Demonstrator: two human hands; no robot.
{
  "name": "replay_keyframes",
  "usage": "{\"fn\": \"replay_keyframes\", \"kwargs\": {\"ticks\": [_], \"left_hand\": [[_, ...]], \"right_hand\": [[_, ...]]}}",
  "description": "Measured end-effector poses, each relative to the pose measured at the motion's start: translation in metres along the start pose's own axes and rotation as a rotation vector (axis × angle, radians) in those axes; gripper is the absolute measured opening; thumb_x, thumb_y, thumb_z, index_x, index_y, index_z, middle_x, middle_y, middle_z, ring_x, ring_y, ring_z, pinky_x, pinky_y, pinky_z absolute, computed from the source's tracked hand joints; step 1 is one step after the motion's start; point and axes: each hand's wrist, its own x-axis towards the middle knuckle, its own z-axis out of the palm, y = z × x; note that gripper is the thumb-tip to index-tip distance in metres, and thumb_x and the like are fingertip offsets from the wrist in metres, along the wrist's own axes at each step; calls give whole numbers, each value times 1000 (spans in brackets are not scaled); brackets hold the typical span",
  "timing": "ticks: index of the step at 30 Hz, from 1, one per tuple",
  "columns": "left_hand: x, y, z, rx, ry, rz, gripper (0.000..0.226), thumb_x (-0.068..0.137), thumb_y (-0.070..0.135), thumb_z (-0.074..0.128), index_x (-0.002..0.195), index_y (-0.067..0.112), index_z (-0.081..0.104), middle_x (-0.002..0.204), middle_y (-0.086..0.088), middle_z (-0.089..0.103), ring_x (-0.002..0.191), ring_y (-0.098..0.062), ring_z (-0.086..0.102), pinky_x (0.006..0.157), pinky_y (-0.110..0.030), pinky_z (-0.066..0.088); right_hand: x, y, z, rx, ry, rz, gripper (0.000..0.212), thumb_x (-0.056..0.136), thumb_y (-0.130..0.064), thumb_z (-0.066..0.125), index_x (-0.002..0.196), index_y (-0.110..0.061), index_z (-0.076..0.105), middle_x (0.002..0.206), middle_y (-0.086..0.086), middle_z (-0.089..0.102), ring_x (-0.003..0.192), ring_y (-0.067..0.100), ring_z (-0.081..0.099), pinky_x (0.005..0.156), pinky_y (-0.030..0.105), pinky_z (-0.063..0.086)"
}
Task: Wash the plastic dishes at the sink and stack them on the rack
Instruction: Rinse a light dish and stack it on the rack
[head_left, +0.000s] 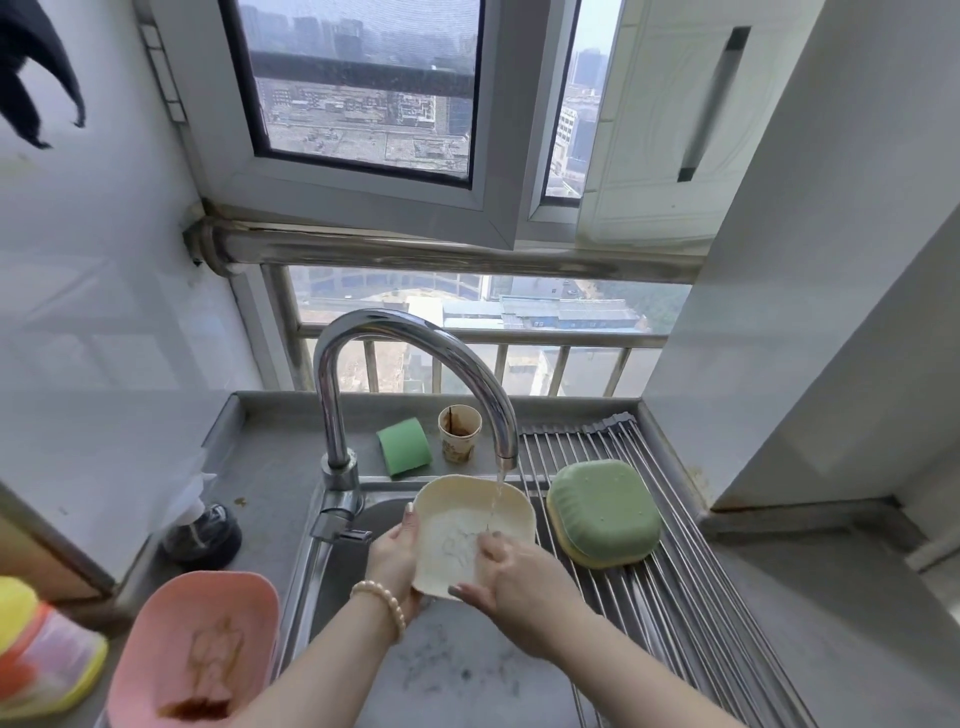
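Note:
A cream square plastic dish (457, 506) is tilted over the sink (452, 670) under running water from the tap (415, 374). My left hand (397, 561) grips its left edge, thumb on the rim. My right hand (506, 569) lies flat inside the dish, its fingers pressing the wet bottom. On the metal roll-up rack (675, 597) to the right, a green dish (602, 506) lies upside down on top of a yellow one. A pink dish (202, 639) with brown stains sits on the counter at lower left.
A green sponge (404, 447) and a stained paper cup (460, 434) stand behind the sink. A dark bottle (205, 532) wrapped in plastic sits left of the tap. A yellow-and-orange container (36, 649) is at the far left edge. A window with bars lies behind.

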Motion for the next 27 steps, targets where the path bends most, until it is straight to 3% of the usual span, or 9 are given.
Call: {"fn": "replay_keyframes", "kwargs": {"ticks": [3,6,9,11,16,18,22,24,27], "left_hand": [[-17,-4,12,-49,-77,31,34,100,31,43,99,2,61,85,-17,71,72,-27,69,58,-34,59],[-25,0,24,-195,-201,-38,38,102,34,36,112,5,59,105,-16,69,96,-31,65,79,-39,55],[-23,2,25,-372,-299,-150,42,103,33,31,128,6,52,128,-11,59,119,-25,52,100,-38,38],[-17,-2,22,-398,-280,-155,43,102,34,34,129,7,53,132,-13,57,117,-26,56,96,-39,41],[-6,1,8,-208,-136,-26,35,100,30,45,108,0,60,96,-25,69,85,-37,68,81,-48,55],[-8,1,10,-168,-131,16,31,100,27,44,101,1,60,83,-21,72,74,-32,69,81,-48,54],[-13,-1,14,-227,-183,0,37,102,26,39,104,-4,60,96,-19,72,74,-26,72,73,-37,60],[-13,1,15,-240,-240,-30,40,102,31,37,112,-1,60,105,-17,71,92,-28,69,86,-40,55],[-14,-1,20,-354,-322,-110,43,101,42,27,126,17,51,122,-1,60,121,-21,48,108,-36,31]], "right_hand": [[12,3,-12,-79,-91,205,125,52,-77,-20,152,-4,1,160,13,1,148,26,1,119,40,1],[30,-1,-11,13,-121,250,112,63,-79,-15,151,-10,-12,157,9,-20,144,25,-21,116,40,-13],[40,-14,-5,108,-99,146,75,95,-61,5,152,-15,-10,159,4,-17,144,16,-23,116,39,-16],[40,-19,-2,173,-123,91,71,97,-58,9,152,-17,-9,160,2,-14,143,11,-22,116,38,-18],[18,-16,-6,146,-318,-74,62,100,-53,11,154,-23,0,161,0,-3,146,14,-11,117,38,-13],[13,-14,-8,108,-326,-35,68,96,-60,8,154,-23,4,161,-2,-3,147,14,-10,117,36,-11],[28,-10,-3,59,-178,182,122,56,-87,-12,153,-13,-6,159,3,-16,146,17,-15,119,39,-9],[37,-12,0,144,-118,216,129,50,-90,-19,152,-13,-9,158,5,-19,145,17,-20,118,39,-12],[48,-22,-2,254,-41,209,118,58,-88,-17,151,-15,-14,156,2,-25,140,13,-30,116,37,-17]]}}
